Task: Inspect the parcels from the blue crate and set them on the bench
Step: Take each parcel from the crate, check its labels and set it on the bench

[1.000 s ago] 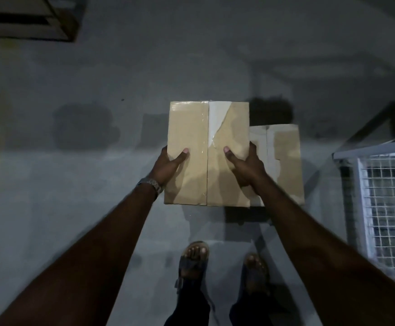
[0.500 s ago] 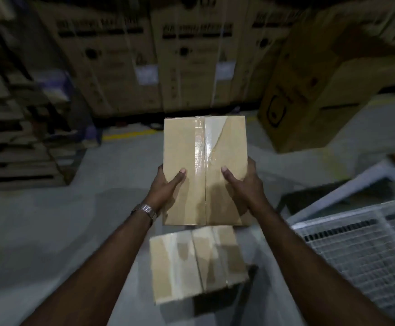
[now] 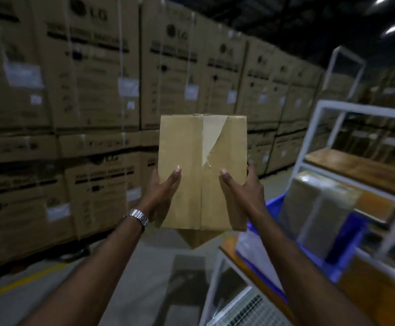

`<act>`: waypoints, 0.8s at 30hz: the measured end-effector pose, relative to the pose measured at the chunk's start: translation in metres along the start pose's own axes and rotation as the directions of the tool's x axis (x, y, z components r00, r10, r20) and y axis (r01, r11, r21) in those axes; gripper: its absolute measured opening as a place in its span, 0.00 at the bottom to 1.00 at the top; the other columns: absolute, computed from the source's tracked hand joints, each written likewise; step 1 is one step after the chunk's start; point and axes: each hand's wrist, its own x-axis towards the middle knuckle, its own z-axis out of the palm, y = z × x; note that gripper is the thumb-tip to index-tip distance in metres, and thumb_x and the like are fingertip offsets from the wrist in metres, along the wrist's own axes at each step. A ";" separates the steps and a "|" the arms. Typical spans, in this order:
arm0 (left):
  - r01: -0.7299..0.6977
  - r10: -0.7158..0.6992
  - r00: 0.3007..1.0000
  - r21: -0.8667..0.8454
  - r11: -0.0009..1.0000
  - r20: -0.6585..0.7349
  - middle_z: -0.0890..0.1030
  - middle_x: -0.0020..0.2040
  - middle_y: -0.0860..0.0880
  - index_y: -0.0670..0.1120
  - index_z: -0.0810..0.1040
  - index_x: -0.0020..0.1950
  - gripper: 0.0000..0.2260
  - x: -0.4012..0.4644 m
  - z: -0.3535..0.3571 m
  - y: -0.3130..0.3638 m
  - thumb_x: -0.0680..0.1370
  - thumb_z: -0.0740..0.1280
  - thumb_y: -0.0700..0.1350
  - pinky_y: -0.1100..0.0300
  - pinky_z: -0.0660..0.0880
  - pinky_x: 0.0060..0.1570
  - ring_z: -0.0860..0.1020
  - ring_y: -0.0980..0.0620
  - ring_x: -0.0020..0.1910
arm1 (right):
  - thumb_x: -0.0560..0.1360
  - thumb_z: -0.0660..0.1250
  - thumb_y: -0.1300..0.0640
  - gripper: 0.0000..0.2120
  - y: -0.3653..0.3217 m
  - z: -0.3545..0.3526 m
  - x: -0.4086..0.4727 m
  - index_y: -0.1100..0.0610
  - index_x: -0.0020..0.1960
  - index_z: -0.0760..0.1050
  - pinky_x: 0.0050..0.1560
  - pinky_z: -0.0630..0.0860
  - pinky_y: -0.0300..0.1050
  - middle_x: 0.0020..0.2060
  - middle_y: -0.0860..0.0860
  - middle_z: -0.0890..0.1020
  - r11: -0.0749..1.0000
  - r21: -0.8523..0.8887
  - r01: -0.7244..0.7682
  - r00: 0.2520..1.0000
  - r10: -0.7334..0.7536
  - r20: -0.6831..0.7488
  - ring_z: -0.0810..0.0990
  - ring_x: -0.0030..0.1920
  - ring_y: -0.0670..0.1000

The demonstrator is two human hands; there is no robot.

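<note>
I hold a brown cardboard parcel (image 3: pixel 198 147) up at chest height in front of me, its taped face toward me with a torn strip of pale tape near the top. My left hand (image 3: pixel 162 191) grips its left edge, thumb on the front. My right hand (image 3: pixel 242 188) grips its right edge the same way. To the right, the blue crate (image 3: pixel 347 245) sits on a wooden bench (image 3: pixel 377 285) with another tape-wrapped parcel (image 3: pixel 316 208) standing in it.
A wall of large stacked cartons (image 3: pixel 93 95) fills the left and back. A white metal frame (image 3: pixel 321 128) with wooden shelves (image 3: pixel 361 170) rises on the right. A white wire mesh panel (image 3: pixel 245 309) lies at the lower right. Grey floor with a yellow line (image 3: pixel 24 281) lies below.
The parcel has been lifted from above the floor to chest height, both hands keeping the same grip. The view has swung up from the floor to the cartons and bench.
</note>
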 end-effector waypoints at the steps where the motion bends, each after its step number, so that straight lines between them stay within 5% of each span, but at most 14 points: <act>1: -0.036 0.036 0.999 -0.002 0.999 0.026 0.82 0.65 0.52 0.52 0.73 0.74 0.33 -0.001 0.022 0.026 0.73 0.76 0.62 0.46 0.74 0.71 0.80 0.53 0.65 | 0.76 0.74 0.41 0.36 -0.010 -0.028 0.004 0.53 0.77 0.65 0.59 0.70 0.40 0.69 0.53 0.79 1.000 -0.013 0.024 0.999 -0.024 -0.046 0.79 0.67 0.55; 5: -0.136 0.134 0.981 0.001 0.991 0.138 0.79 0.67 0.49 0.49 0.67 0.78 0.32 -0.023 0.114 0.118 0.77 0.72 0.57 0.44 0.78 0.64 0.79 0.48 0.63 | 0.75 0.75 0.42 0.39 -0.043 -0.139 0.009 0.54 0.78 0.62 0.63 0.76 0.48 0.69 0.53 0.79 0.994 -0.057 0.088 0.973 -0.098 -0.210 0.80 0.66 0.55; 11: -0.206 0.223 0.929 -0.086 0.975 0.295 0.80 0.64 0.50 0.50 0.69 0.76 0.29 -0.088 0.263 0.193 0.78 0.75 0.52 0.49 0.78 0.64 0.80 0.49 0.62 | 0.75 0.75 0.41 0.40 -0.066 -0.324 -0.038 0.49 0.80 0.59 0.62 0.71 0.45 0.71 0.53 0.77 0.987 -0.138 0.083 0.911 -0.132 -0.392 0.78 0.68 0.57; 15: -0.265 0.315 0.861 -0.176 0.948 0.400 0.81 0.58 0.55 0.48 0.70 0.73 0.27 -0.157 0.366 0.223 0.78 0.76 0.47 0.72 0.78 0.48 0.80 0.61 0.54 | 0.76 0.75 0.43 0.40 -0.071 -0.441 -0.092 0.47 0.79 0.57 0.66 0.72 0.51 0.73 0.54 0.74 0.985 -0.166 0.048 0.855 -0.127 -0.502 0.76 0.69 0.58; 19: -0.327 0.401 0.784 -0.234 0.916 0.473 0.82 0.63 0.53 0.50 0.70 0.73 0.32 -0.216 0.453 0.237 0.74 0.80 0.49 0.58 0.79 0.61 0.82 0.59 0.59 | 0.74 0.78 0.45 0.46 -0.062 -0.529 -0.147 0.47 0.81 0.52 0.68 0.71 0.52 0.78 0.55 0.69 0.976 -0.219 -0.018 0.787 -0.121 -0.605 0.72 0.74 0.59; 24: -0.319 0.416 0.729 -0.268 0.909 0.544 0.80 0.57 0.60 0.52 0.68 0.70 0.32 -0.277 0.527 0.244 0.72 0.81 0.43 0.68 0.78 0.56 0.80 0.73 0.49 | 0.71 0.79 0.42 0.52 -0.048 -0.598 -0.194 0.44 0.82 0.48 0.73 0.71 0.60 0.81 0.55 0.63 0.948 -0.298 -0.108 0.695 -0.143 -0.705 0.67 0.77 0.62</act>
